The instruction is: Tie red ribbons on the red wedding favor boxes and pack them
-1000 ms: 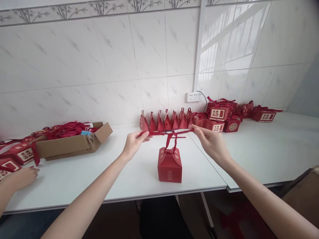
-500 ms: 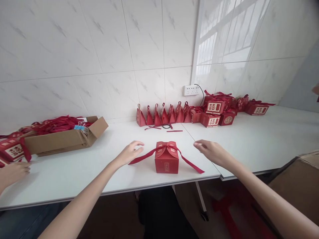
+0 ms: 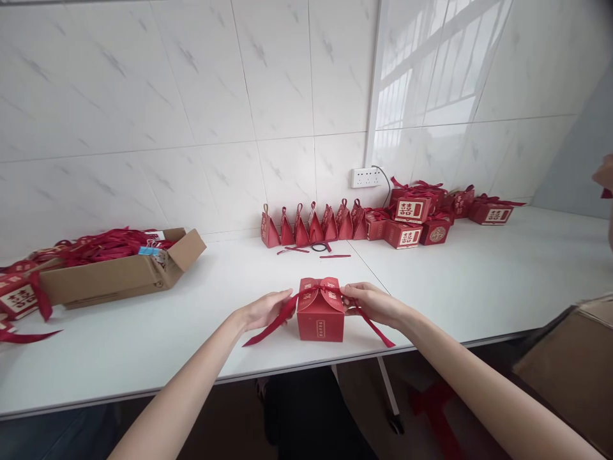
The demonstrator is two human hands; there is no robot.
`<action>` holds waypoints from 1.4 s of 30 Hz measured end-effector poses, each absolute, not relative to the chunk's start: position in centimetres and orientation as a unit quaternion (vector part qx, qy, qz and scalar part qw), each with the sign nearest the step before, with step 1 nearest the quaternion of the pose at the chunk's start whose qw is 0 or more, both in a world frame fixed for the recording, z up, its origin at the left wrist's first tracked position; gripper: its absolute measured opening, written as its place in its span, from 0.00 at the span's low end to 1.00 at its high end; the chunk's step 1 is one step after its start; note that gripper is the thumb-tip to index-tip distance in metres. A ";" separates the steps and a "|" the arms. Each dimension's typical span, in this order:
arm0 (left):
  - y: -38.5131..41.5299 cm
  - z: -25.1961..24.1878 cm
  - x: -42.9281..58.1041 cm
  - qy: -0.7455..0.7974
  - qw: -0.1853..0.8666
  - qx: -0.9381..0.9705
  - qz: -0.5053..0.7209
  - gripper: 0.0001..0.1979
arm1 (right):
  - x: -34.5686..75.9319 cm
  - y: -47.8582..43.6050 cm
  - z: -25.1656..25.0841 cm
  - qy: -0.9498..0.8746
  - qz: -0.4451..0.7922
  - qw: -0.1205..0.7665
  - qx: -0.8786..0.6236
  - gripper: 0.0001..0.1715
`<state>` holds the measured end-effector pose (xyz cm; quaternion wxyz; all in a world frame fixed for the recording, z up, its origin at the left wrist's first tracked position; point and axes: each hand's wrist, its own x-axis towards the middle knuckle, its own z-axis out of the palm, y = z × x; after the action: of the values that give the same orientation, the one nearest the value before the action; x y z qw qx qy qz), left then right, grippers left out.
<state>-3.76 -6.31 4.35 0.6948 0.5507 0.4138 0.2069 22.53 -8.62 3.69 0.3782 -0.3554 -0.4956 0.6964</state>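
A red gift box (image 3: pixel 320 326) with gold lettering and petal-shaped top flaps stands upright near the table's front edge. Across its top runs a dark red ribbon (image 3: pixel 274 329), crossed or knotted in the middle, with a loose tail falling to either side. At the box's left, my left hand (image 3: pixel 265 311) has its thumb and fingers around the left tail; the ribbon partly hides the fingertips. On the opposite side, my right hand (image 3: pixel 372 303) pinches the right tail close to the box's top edge.
Behind the box, several small red triangular boxes (image 3: pixel 313 231) line the wall beside stacked red boxes (image 3: pixel 407 237). Ribbon scraps and a black ring (image 3: pixel 319 247) lie before them. At left is a cardboard box (image 3: pixel 110 281) of ribbons; at right, another person's hand (image 3: pixel 604 174).
Both my hands have moved inward to the gift box and taken hold of the ribbon tails. The other person's hand at the far left has left the view.
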 end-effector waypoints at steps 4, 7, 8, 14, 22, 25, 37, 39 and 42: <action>-6.2 4.9 -4.0 0.374 0.712 0.574 0.153 0.19 | 22.6 -8.8 3.5 -0.512 0.695 0.358 -0.355 0.20; -5.9 5.2 -4.5 0.383 0.721 0.569 0.101 0.20 | 22.7 -8.6 3.3 -0.531 0.681 0.351 -0.362 0.19; -5.7 5.3 -4.7 0.388 0.720 0.567 0.093 0.21 | 22.7 -8.5 3.3 -0.538 0.676 0.347 -0.364 0.20; -4.9 5.5 -5.5 0.393 0.665 0.612 0.172 0.17 | 23.3 -8.2 3.5 -0.544 0.657 0.337 -0.399 0.22; -4.6 3.6 -5.9 0.379 0.662 0.607 0.222 0.21 | 24.7 -8.1 4.1 -0.541 0.641 0.323 -0.439 0.25; -4.8 2.9 -6.1 0.379 0.650 0.622 0.217 0.21 | 25.1 -8.1 3.9 -0.533 0.644 0.324 -0.443 0.24; -5.8 5.4 -5.2 0.394 0.633 0.657 0.109 0.13 | 25.8 -8.3 6.3 -0.678 0.542 0.250 -0.428 0.17; -5.9 6.4 -4.8 0.372 0.666 0.639 0.098 0.12 | 25.2 -8.8 7.5 -0.701 0.520 0.266 -0.410 0.17; -6.1 7.6 -3.8 0.371 0.669 0.636 0.104 0.10 | 23.4 -9.3 8.7 -0.710 0.510 0.312 -0.373 0.15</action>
<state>-3.84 -6.12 7.62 0.6686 0.6362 0.3707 0.1040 23.36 -9.26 8.74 0.3116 -0.3733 -0.7096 0.5099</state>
